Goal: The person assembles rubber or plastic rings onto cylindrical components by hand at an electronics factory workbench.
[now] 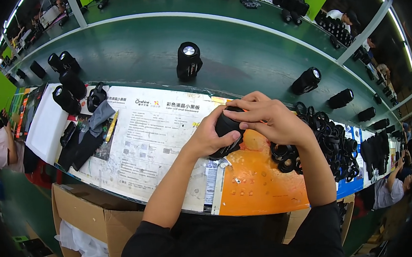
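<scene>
Between my hands, over the front of the workbench, is a black cylindrical speaker (pixel 225 124), partly hidden by my fingers. My left hand (pixel 207 136) wraps round its left side, with the thumb across the front. From the right, my right hand (pixel 273 116) grips its upper end, fingers over the top and thumb against the side. Just right of my right wrist lies a heap of black rings (pixel 320 132). An orange sheet (pixel 260 184) covers the bench under my right forearm, and a white printed sheet (pixel 144 137) spreads out to the left.
A green conveyor (pixel 244 54) runs beyond the bench, carrying a standing speaker (pixel 189 63) and another speaker (pixel 306 80) farther right. Several speakers (pixel 67 97) cluster at left near a grey cloth (pixel 89 136) and yellow marker (pixel 111 126). A cardboard box (pixel 80 211) sits below the bench's front edge.
</scene>
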`<action>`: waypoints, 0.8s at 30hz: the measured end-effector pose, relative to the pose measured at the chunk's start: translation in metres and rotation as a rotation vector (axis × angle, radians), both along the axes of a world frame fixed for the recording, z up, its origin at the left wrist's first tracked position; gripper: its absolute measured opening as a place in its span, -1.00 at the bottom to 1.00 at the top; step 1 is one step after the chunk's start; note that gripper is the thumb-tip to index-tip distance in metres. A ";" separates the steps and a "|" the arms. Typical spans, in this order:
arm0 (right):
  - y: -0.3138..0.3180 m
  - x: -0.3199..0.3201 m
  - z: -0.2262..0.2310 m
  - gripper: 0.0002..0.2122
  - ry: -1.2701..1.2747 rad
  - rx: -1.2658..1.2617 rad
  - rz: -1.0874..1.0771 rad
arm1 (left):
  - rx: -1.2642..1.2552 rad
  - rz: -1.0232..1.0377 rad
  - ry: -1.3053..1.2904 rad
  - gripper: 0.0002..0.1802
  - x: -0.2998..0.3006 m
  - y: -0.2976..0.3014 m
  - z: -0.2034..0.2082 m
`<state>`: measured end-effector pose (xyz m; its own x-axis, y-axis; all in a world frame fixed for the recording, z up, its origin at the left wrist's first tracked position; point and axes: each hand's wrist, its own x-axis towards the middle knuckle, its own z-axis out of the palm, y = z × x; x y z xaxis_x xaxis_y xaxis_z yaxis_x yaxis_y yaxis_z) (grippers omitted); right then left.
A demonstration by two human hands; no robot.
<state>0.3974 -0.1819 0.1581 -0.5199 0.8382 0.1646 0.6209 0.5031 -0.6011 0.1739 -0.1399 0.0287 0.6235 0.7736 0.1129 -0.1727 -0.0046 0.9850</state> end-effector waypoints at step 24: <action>0.002 -0.003 0.012 -0.44 -0.122 0.073 0.052 | 0.028 0.006 -0.054 0.03 0.000 0.003 -0.009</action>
<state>0.3940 -0.1798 0.1696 -0.5818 0.7980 0.1572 0.6591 0.5758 -0.4838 0.1741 -0.1371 0.0195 0.6110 0.7736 0.1676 -0.2255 -0.0329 0.9737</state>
